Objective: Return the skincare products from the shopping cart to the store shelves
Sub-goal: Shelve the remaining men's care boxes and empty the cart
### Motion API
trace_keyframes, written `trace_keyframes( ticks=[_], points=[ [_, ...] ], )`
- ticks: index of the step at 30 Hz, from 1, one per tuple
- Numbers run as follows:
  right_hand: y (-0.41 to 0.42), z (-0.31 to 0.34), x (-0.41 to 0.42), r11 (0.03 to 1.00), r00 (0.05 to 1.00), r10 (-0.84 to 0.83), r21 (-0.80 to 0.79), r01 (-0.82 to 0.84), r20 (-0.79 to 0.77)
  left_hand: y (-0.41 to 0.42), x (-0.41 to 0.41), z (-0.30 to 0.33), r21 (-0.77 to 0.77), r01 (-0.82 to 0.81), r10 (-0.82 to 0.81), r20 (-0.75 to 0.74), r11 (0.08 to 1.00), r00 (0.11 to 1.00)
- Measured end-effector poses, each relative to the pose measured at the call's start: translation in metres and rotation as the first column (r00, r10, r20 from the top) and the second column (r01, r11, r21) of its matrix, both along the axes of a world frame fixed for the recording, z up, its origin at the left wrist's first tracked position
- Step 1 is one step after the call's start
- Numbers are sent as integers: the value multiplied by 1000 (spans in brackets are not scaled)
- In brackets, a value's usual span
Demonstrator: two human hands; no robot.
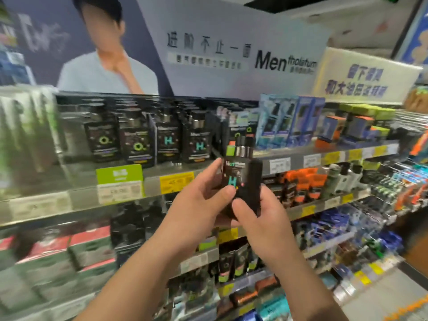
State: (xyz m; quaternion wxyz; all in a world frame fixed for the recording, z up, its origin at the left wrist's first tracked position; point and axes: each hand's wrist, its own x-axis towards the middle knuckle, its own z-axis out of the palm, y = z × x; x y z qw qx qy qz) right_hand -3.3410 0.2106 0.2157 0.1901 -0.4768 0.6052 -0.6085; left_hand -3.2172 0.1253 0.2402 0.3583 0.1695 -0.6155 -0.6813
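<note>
Store shelves (162, 181) of dark men's skincare bottles run under a big poster (231, 54). Both hands hold 1 black bottle (240, 179) just before the top shelf: left hand (203, 200) wraps its side, right hand (257, 212) pinches its base. It could land among the "O" bottles (136, 137) rather than the matching "H" row (196, 140), or topple neighbours.

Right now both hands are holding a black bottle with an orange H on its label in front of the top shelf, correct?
Not quite: the H is teal, not orange. The head view shows the left hand and right hand holding the black bottle in front of the top shelf, where matching teal-H bottles stand.
</note>
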Motion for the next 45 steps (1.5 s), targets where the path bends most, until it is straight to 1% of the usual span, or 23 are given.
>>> trace_keyframes(
  ticks=[4, 7, 11, 16, 20, 23, 26, 29, 30, 33, 35, 37, 39, 42, 45],
  points=[
    [-27, 4, 13, 996, 997, 75, -43, -74, 22, -22, 24, 2, -58, -63, 64, 18, 996, 998],
    [-44, 4, 20, 994, 995, 98, -45, -97, 8, -32, 40, 5, -43, -94, 94, 3, 995, 996],
    [-65, 14, 31, 983, 986, 160, -92, -156, 45, -45, 58, 12, -45, -100, 101, 7, 994, 995],
    [-86, 63, 27, 975, 974, 205, -65, -211, -93, -62, 68, 28, -83, -139, 142, 34, 987, 989],
    [-101, 107, 13, 965, 929, 253, 4, -262, -271, -76, 69, 42, -168, -202, 216, 68, 965, 974],
    [-114, 130, 6, 957, 878, 286, 67, -282, -385, -88, 67, 50, -300, -306, 342, 77, 904, 936],
    [-127, 151, -1, 958, 801, 282, 114, -262, -528, -97, 65, 56, -502, -397, 513, 113, 769, 851],
    [-137, 170, -5, 944, 724, 324, 162, -286, -609, -99, 61, 65, -554, -417, 564, 119, 721, 818],
    [-140, 175, -5, 943, 700, 328, 171, -286, -634, -100, 60, 67, -581, -426, 592, 122, 693, 797],
    [-153, 185, -7, 946, 637, 319, 194, -260, -702, -103, 60, 75, -698, -436, 698, 128, 568, 704],
    [-162, 187, -10, 947, 606, 317, 213, -240, -729, -106, 60, 79, -738, -420, 730, 143, 529, 669],
    [-170, 187, -13, 950, 584, 309, 219, -222, -750, -107, 59, 80, -759, -392, 748, 183, 520, 638],
    [-176, 186, -17, 955, 571, 295, 220, -199, -766, -108, 59, 79, -760, -373, 747, 214, 532, 630],
    [-183, 183, -19, 954, 574, 300, 224, -201, -762, -111, 60, 75, -743, -373, 742, 242, 556, 625],
    [-187, 181, -16, 949, 569, 315, 240, -206, -760, -113, 62, 70, -705, -397, 726, 241, 587, 644]
  ],
)
